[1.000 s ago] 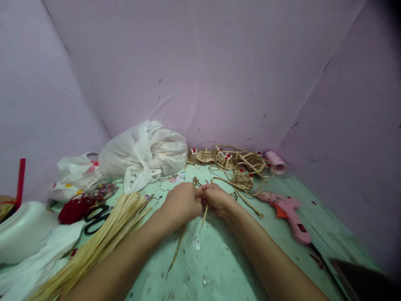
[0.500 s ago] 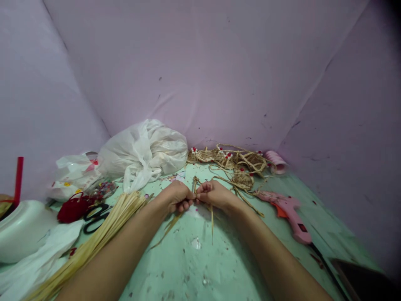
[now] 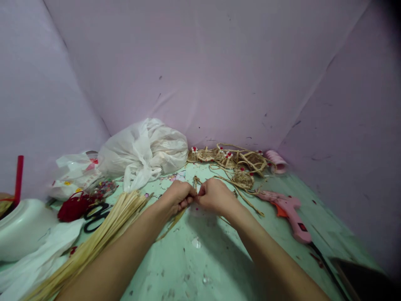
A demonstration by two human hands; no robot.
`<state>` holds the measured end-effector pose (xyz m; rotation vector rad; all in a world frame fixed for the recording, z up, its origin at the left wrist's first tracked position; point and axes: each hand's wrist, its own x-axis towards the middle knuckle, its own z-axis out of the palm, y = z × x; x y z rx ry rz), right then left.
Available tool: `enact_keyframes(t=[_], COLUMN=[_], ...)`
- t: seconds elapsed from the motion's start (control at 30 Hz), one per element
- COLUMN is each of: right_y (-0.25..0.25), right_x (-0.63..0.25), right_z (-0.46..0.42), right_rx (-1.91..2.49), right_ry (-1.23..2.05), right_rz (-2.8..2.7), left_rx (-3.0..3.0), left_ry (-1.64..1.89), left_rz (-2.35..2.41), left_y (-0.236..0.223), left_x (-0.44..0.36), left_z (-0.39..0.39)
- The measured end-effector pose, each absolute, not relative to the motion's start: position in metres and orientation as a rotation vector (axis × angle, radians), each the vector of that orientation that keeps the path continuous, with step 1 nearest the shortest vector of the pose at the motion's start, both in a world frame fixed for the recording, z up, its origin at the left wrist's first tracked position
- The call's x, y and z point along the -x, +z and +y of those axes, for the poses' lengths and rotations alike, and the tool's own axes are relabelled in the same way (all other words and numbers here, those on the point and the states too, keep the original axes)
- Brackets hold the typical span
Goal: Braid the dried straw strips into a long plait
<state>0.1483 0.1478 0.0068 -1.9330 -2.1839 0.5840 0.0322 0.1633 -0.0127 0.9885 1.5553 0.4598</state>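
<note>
My left hand [image 3: 179, 197] is closed in a pinch on a thin tan straw strand [image 3: 171, 228], whose tail hangs below toward me. Fingertip to fingertip with it, my right hand [image 3: 215, 197] pinches the straw work too, its back turned upward. A short knotted or braided end [image 3: 196, 181] pokes up beyond the fingers. The exact crossing of the strands is hidden by my fingertips. Beside my left forearm lies a bundle of pale straw strips [image 3: 108, 230]. Both hands are just above the green tabletop [image 3: 188, 267].
Braided straw pieces with red and white beads [image 3: 228, 156] lie along the wall near a pink spool [image 3: 276, 161]. A pink glue gun [image 3: 290, 213] rests at right. On the left are a white plastic bag [image 3: 147, 150], black-handled scissors [image 3: 95, 217], red yarn [image 3: 73, 207] and a white container [image 3: 26, 230].
My right hand has rolled over, showing more of its back. The strand that hung straight below it now points off to the right under the wrist. My left hand stays nearly still.
</note>
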Motion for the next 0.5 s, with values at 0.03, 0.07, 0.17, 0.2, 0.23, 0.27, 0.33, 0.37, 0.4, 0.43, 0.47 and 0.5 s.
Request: enact_keyframes(t=[0.03, 0.07, 0.17, 0.2, 0.23, 0.27, 0.33, 0.37, 0.4, 0.43, 0.47, 0.5], right_y=[0.008, 0.008, 0.01, 0.01, 0.011, 0.011, 0.011, 0.01, 0.009, 0.007, 0.006, 0.004], right_x=[-0.146, -0.144, -0.14, -0.141, -0.144, -0.147, -0.155, -0.159, -0.162, -0.164, -0.164, -0.162], right_z=[0.146, 0.144, 0.14, 0.14, 0.142, 0.144, 0.15, 0.154, 0.157, 0.159, 0.161, 0.162], right_rx=[1.914, 1.898, 1.849, 1.83, 1.812, 1.802, 1.82, 1.834, 1.845, 1.854, 1.855, 1.846], right_ry=[0.545, 0.509, 0.51, 0.571, 0.651, 0.731, 0.799, 0.781, 0.769, 0.796, 0.881, 1.017], right_rz=[-2.205, -2.22, -2.249, -2.257, -2.254, -2.232, -2.099, -2.004, -1.905, -1.806, -1.707, -1.606], left_rx=[-0.961, -0.947, -0.994, -1.026, -1.056, -1.08, -1.103, -1.108, -1.113, -1.116, -1.119, -1.119], left_ry=[0.458, 0.455, 0.461, 0.462, 0.463, 0.463, 0.445, 0.437, 0.432, 0.43, 0.431, 0.433], left_rz=[1.524, 1.496, 1.431, 1.406, 1.374, 1.346, 1.311, 1.3, 1.29, 1.282, 1.274, 1.267], left_y=[-0.015, -0.017, -0.021, -0.021, -0.021, -0.021, -0.021, -0.02, -0.019, -0.019, -0.018, -0.018], left_x=[-0.03, -0.028, -0.021, -0.019, -0.018, -0.016, -0.015, -0.014, -0.013, -0.013, -0.013, -0.013], left_z=[0.165, 0.166, 0.168, 0.168, 0.168, 0.168, 0.169, 0.169, 0.169, 0.169, 0.169, 0.169])
